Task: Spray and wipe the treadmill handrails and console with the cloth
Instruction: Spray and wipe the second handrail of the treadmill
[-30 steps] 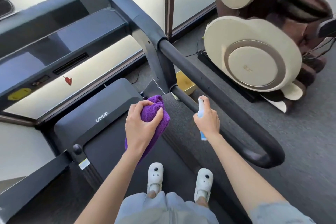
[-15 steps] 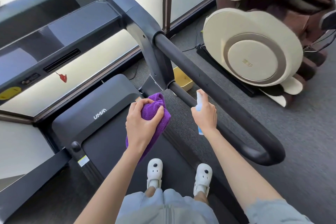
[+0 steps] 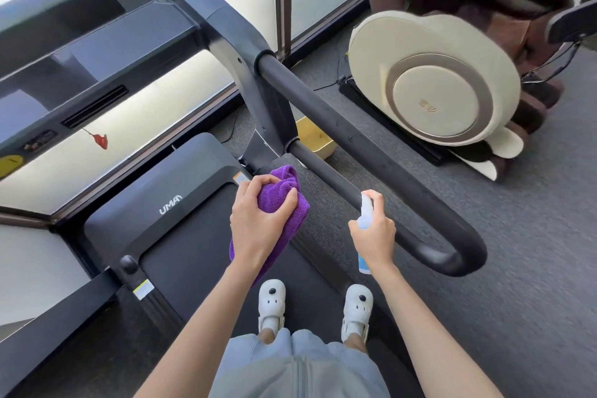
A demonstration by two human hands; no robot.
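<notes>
I stand on the treadmill belt. My left hand grips a bunched purple cloth over the belt's front right corner. A small clear spray bottle is held upright in my right hand, a finger on its nozzle, close beside the black padded right handrail. That rail runs from the upright toward me and loops back at its end. The dark console sits at the upper left, with a red safety clip hanging below it.
A cream and brown massage chair stands on the grey carpet to the right of the handrail. A yellow tray lies on the floor under the rail. The left handrail crosses the lower left. Glass panels back the treadmill.
My right hand with the bottle has drawn back along the handrail toward its looped end. The left hand keeps the cloth in about the same spot.
</notes>
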